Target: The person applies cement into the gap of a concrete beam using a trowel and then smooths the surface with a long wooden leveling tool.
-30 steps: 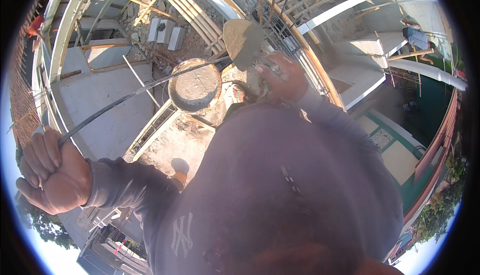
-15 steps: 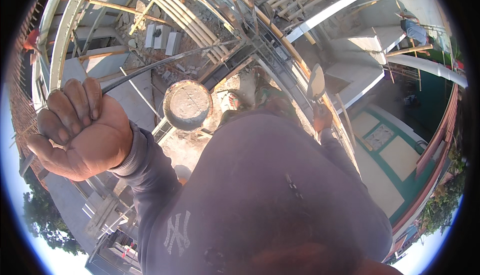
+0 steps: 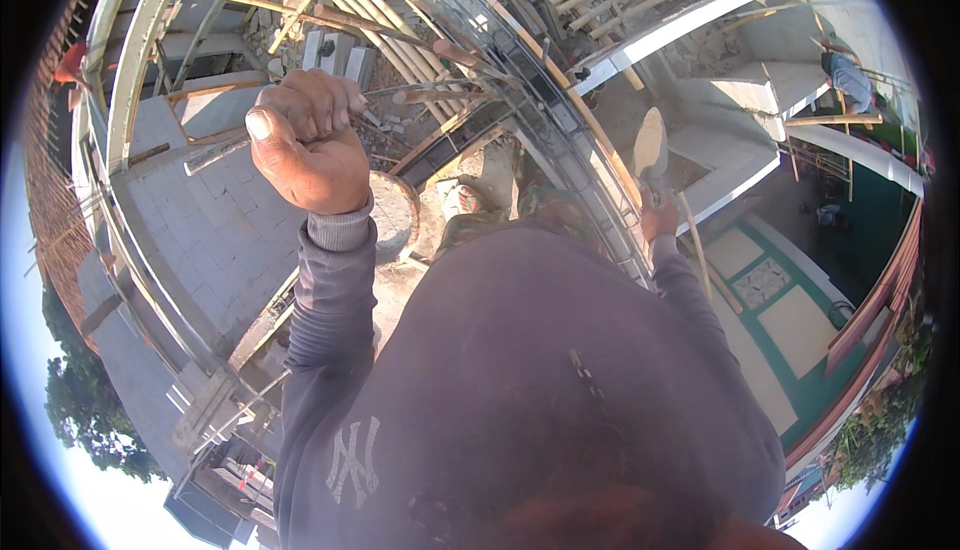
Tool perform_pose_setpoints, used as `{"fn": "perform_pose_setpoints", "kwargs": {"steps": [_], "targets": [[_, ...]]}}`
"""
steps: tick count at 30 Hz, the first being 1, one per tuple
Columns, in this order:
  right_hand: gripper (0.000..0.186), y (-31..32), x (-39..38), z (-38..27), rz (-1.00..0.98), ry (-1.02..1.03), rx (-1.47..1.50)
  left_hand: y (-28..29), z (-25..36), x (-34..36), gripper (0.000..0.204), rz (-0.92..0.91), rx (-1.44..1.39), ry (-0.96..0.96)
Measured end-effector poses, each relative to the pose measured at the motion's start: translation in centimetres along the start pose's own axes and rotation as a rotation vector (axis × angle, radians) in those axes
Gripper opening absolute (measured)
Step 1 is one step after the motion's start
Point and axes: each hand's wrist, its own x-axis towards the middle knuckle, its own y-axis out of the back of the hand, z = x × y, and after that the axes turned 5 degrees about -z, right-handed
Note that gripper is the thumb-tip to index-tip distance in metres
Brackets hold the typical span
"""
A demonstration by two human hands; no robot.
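My left hand (image 3: 312, 140) is raised on the left, its fingers curled in a fist around a long thin grey bar (image 3: 217, 155). The bar sticks out on both sides of the fist; its far end reaches toward the crossing of the beams. At the right, my right hand (image 3: 658, 212) is closed on the handle of a trowel (image 3: 650, 145), whose pale blade points away from me beside a wooden strip. A round pan of grey mortar (image 3: 398, 215) stands below my left wrist, partly covered by it.
Narrow beams with formwork (image 3: 550, 130) cross in front of my feet. Bamboo poles (image 3: 385, 45) lie at the far left, with rubble beneath. A grey block wall (image 3: 215, 240) stands at the left. At the far right is a person in a blue top (image 3: 850, 85).
My left hand has moved right and away from me, its fingers closing into a fist. It now covers part of the mortar pan. My right hand and the trowel have shifted slightly right.
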Motion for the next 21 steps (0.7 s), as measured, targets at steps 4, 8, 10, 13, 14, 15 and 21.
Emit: {"fn": "perform_pose_setpoints", "kwargs": {"steps": [4, 8, 10, 13, 14, 15, 21], "targets": [[0.060, 0.5, 0.0, -1.2, 0.019, 0.026, 0.057, 0.2, 0.6, 2.2, 0.052, 0.089, 0.190, 0.023], [0.061, -0.6, 1.5, -0.4, 0.014, 0.064, 0.027, 1.4, 1.1, 4.1, 0.054, 0.066, 0.269, 0.056], [0.063, -1.1, 2.3, -0.7, 0.000, 0.072, -0.011, 1.0, -0.6, 3.3, 0.056, 0.052, 0.346, 0.102], [0.051, -1.7, 2.5, -0.9, 0.055, 0.116, -0.075, 1.4, -1.6, 1.8, 0.049, -0.032, 0.327, 0.049], [0.050, -1.5, 2.2, -1.3, 0.052, 0.129, -0.036, 1.6, -1.0, 1.7, 0.049, -0.034, 0.279, 0.027], [0.049, -1.3, 2.0, -1.7, 0.048, 0.142, 0.003, 1.7, 0.0, 1.7, 0.049, -0.036, 0.230, 0.004], [0.053, -0.8, 2.6, -2.0, 0.005, 0.143, 0.025, 0.8, -3.0, -1.8, 0.053, -0.112, 0.412, 0.078]]}}
